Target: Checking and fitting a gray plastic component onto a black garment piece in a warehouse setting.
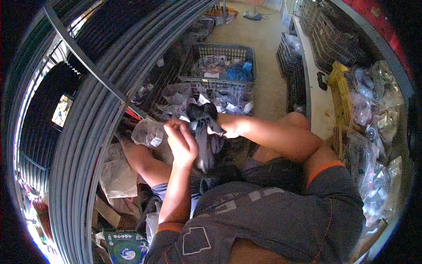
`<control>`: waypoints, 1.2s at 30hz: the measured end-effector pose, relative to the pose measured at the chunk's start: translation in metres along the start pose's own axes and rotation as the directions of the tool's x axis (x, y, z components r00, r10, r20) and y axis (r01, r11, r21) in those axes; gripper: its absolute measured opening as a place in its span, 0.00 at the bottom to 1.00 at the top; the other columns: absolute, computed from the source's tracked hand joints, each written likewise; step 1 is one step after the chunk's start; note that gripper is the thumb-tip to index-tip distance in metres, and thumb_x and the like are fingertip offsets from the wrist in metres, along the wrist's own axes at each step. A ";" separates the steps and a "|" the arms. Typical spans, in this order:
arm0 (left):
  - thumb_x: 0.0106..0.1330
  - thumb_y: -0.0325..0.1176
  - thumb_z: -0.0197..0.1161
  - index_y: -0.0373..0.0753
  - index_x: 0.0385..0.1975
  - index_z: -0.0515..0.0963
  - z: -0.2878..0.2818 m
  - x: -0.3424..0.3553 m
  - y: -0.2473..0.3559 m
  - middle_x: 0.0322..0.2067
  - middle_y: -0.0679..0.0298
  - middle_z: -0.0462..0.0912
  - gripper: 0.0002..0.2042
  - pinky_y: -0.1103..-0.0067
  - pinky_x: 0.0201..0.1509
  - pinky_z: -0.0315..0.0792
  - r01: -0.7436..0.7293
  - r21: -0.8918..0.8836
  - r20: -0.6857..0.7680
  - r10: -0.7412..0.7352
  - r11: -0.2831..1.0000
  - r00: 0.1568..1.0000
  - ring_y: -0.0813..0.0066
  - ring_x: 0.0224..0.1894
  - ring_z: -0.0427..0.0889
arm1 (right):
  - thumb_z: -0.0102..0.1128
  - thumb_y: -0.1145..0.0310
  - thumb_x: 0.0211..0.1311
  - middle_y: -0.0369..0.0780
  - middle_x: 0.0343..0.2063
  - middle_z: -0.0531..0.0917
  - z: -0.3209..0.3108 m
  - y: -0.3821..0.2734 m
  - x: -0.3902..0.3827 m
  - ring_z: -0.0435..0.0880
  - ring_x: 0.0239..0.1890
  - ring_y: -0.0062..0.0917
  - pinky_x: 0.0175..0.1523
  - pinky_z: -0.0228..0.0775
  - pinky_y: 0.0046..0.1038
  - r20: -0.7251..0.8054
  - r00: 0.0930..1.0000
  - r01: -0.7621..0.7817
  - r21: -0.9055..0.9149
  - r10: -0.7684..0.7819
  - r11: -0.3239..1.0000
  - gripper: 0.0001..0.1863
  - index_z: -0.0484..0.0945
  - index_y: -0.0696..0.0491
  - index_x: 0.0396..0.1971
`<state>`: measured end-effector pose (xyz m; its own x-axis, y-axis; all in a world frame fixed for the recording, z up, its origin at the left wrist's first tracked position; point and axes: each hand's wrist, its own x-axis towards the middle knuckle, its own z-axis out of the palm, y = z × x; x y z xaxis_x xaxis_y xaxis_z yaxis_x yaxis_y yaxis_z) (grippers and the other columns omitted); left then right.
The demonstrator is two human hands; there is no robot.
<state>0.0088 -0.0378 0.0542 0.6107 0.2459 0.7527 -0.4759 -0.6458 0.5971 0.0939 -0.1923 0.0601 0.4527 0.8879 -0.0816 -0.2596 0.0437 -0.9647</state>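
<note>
I sit with both hands raised in front of me around a black, gamepad-shaped item [201,112]. My right hand [227,126] grips its right side. My left hand [183,141] pinches at its lower left, fingers closed on it. A grey cord or strip [203,155] hangs down from the item between my hands. A crumpled clear plastic bag [148,133] lies just left of my left hand; I cannot tell whether it touches the hand.
A dark plastic basket [222,55] with bagged items stands ahead, with a heap of clear bagged parts [222,100] before it. Thick black cable coils [88,132] fill the left. A yellow crate [339,86] and more bagged goods [373,132] line the right. A green box [125,248] lies at lower left.
</note>
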 end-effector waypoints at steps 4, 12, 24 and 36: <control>0.75 0.39 0.48 0.33 0.40 0.66 -0.004 -0.002 -0.006 0.30 0.60 0.73 0.13 0.78 0.38 0.67 0.329 -0.236 0.042 -0.329 0.914 0.943 0.77 0.30 0.70 | 0.53 0.67 0.64 0.41 0.46 0.80 0.000 -0.001 -0.004 0.74 0.52 0.29 0.58 0.66 0.35 -0.016 0.916 0.346 -0.478 -0.401 0.808 0.15 0.74 0.57 0.48; 0.73 0.57 0.44 0.35 0.55 0.72 0.011 -0.013 -0.006 0.47 0.57 0.80 0.29 0.70 0.55 0.73 0.763 -0.647 0.513 -0.730 0.017 0.452 0.66 0.49 0.80 | 0.59 0.68 0.56 0.48 0.43 0.82 0.022 -0.005 -0.003 0.81 0.46 0.41 0.53 0.71 0.36 -0.216 0.910 0.175 -0.574 -0.354 0.800 0.16 0.77 0.55 0.45; 0.75 0.46 0.41 0.26 0.45 0.70 0.014 -0.037 -0.010 0.45 0.41 0.76 0.24 0.64 0.50 0.70 0.280 0.365 0.129 -0.346 0.888 0.929 0.57 0.43 0.78 | 0.64 0.71 0.49 0.43 0.31 0.83 0.041 0.004 -0.006 0.82 0.34 0.39 0.43 0.75 0.35 -0.315 0.776 0.530 -0.142 -0.546 0.836 0.13 0.78 0.56 0.37; 0.75 0.42 0.37 0.31 0.33 0.79 0.022 -0.005 -0.016 0.21 0.47 0.79 0.24 0.65 0.32 0.72 0.166 0.054 0.200 -0.174 0.985 0.964 0.50 0.25 0.80 | 0.50 0.64 0.66 0.34 0.24 0.80 0.022 0.002 0.014 0.76 0.26 0.19 0.31 0.68 0.29 -0.628 0.777 0.066 0.139 0.036 0.988 0.12 0.78 0.55 0.29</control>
<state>0.0273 -0.0448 0.0351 0.7983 0.2046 0.5664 -0.3328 -0.6340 0.6980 0.0810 -0.1700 0.0627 0.8784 0.4037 -0.2559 -0.3454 0.1660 -0.9237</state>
